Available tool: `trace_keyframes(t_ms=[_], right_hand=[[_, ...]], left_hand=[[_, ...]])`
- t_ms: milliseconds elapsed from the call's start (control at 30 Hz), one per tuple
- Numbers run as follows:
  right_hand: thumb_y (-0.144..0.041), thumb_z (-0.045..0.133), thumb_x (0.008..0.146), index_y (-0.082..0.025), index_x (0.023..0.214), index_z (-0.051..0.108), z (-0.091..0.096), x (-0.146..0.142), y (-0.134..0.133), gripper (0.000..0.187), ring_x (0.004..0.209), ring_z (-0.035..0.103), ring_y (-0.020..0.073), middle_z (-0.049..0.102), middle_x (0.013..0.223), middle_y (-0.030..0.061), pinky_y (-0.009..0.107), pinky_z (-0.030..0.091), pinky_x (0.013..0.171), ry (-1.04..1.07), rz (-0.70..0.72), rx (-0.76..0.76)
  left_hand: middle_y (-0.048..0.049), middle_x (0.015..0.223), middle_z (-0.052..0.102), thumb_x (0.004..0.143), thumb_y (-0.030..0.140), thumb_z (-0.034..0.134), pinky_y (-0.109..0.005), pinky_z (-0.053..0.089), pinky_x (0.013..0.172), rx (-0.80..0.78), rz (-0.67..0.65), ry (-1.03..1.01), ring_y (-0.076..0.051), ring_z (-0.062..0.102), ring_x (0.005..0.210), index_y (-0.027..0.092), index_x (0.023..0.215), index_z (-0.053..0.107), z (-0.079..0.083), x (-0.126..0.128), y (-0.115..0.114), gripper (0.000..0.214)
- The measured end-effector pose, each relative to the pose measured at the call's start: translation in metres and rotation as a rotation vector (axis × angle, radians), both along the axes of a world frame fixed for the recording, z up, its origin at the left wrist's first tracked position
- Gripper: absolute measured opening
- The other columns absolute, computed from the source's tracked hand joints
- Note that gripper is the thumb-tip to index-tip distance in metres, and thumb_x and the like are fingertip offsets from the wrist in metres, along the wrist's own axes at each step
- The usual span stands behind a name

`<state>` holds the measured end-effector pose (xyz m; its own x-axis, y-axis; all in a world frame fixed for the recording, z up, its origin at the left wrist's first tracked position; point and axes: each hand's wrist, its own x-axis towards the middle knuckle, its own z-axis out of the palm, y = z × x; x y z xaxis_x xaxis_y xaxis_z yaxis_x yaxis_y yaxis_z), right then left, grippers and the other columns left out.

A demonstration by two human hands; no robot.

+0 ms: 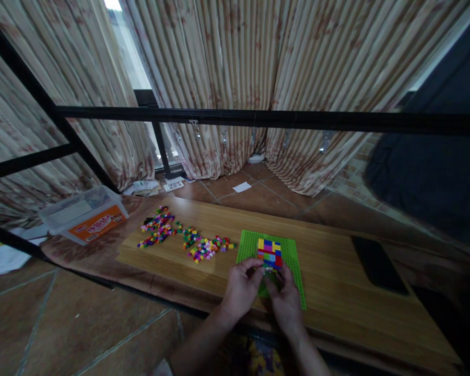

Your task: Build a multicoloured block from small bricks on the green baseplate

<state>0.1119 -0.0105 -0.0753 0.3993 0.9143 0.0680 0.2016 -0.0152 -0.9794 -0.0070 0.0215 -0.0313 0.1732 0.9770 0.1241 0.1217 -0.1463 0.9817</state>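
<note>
Your left hand (pixel 241 287) and right hand (pixel 286 298) pinch together at the near edge of the brick patch (pixel 269 252) on the green plate (pixel 249 244), mid-bench (pixel 337 271). I cannot tell whether either grip holds a brick. Placing seems underway, and it calls for square alignment.

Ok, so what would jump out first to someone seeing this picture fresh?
The bright patch of coloured bricks on the green baseplate, in the middle of the wooden board, with the left hand and right hand meeting at its near edge. Left of it lies a scatter of loose bricks, and beyond them a clear plastic box with an orange label.
</note>
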Motion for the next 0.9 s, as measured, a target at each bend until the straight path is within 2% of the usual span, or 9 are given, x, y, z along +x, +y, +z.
trace_keyframes(t_ms=[233,600,767,900], right_hand=[[-0.037,0.057,0.078,-0.021,0.133,0.042,-0.001,0.001,0.001,0.059,0.111,0.058,0.0233,0.058,0.126,0.0115,0.042,0.045,0.096,0.029,0.028,0.048],[-0.036,0.058,0.077,-0.021,0.134,0.041,-0.008,0.004,0.002,0.062,0.116,0.055,0.0239,0.056,0.13,0.0108,0.042,0.045,0.097,0.0,0.025,0.057],[-0.036,0.06,0.075,-0.02,0.132,0.045,-0.009,0.003,0.003,0.061,0.115,0.056,0.0243,0.058,0.128,0.0114,0.042,0.045,0.096,0.02,-0.003,0.073],[-0.03,0.062,0.072,-0.02,0.129,0.048,-0.004,0.004,0.004,0.059,0.117,0.054,0.0229,0.057,0.129,0.0103,0.042,0.04,0.101,0.101,0.008,0.084]], left_hand=[[0.0005,0.088,0.071,0.085,0.025,0.053,-0.024,0.053,0.074,0.07,-0.028,0.127,-0.014,0.066,0.079,0.022,0.094,0.066,0.004,0.013,0.004,0.016],[0.0002,0.099,0.071,0.088,0.023,0.051,-0.029,0.051,0.084,0.233,0.122,0.384,-0.015,0.065,0.091,0.026,0.103,0.068,0.004,0.025,0.001,0.023],[-0.0017,0.093,0.072,0.09,0.027,0.049,-0.028,0.05,0.074,0.308,0.167,0.644,-0.017,0.065,0.083,0.028,0.109,0.066,0.002,0.026,-0.001,0.026],[-0.0028,0.083,0.071,0.092,0.029,0.047,-0.027,0.046,0.065,0.435,0.167,0.871,-0.018,0.063,0.076,0.027,0.114,0.064,-0.001,0.024,-0.003,0.028]])
